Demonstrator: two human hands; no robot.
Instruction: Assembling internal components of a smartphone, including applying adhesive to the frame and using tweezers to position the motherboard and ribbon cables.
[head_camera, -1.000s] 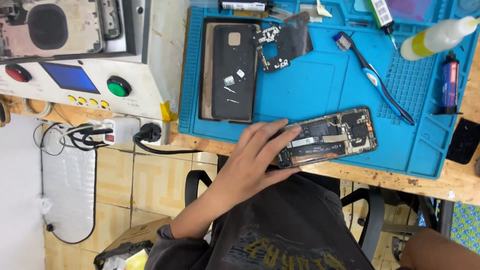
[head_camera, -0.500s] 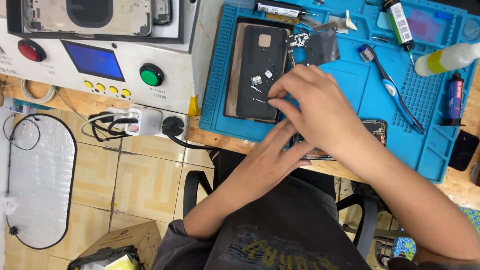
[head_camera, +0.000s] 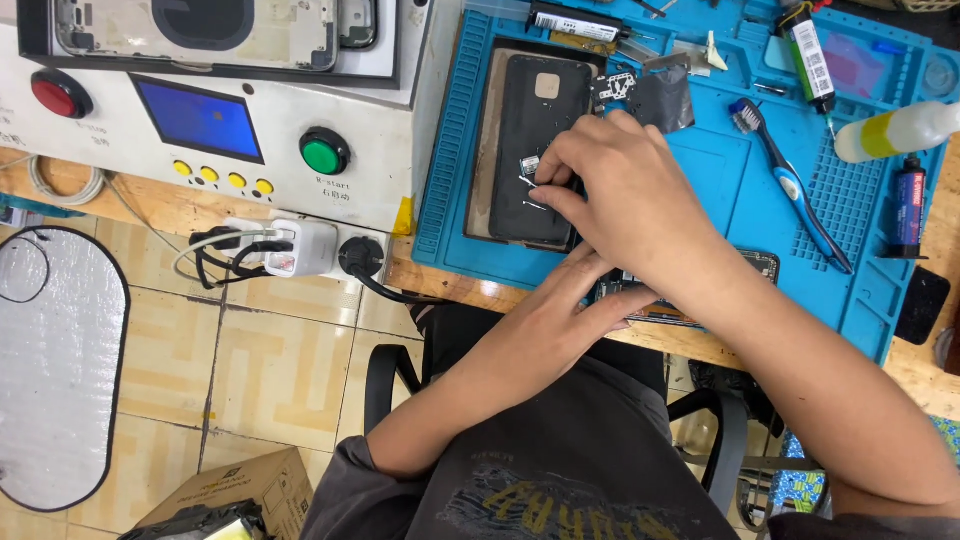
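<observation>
I'm at the picking step: tiny screws (head_camera: 533, 183) lie on the dark back cover (head_camera: 528, 150) under my right hand (head_camera: 625, 190), fingertips pinching toward one, while my left hand (head_camera: 575, 310), open and flat, steadies the opened phone (head_camera: 745, 268) below, so next calls for a fine pinch.

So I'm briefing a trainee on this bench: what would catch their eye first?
The bright blue mat at top right, where the right hand picks at small parts on a dark phone back cover. Below it, the left hand rests on an opened phone at the mat's near edge. At left, a grey machine shows red and green buttons.
</observation>
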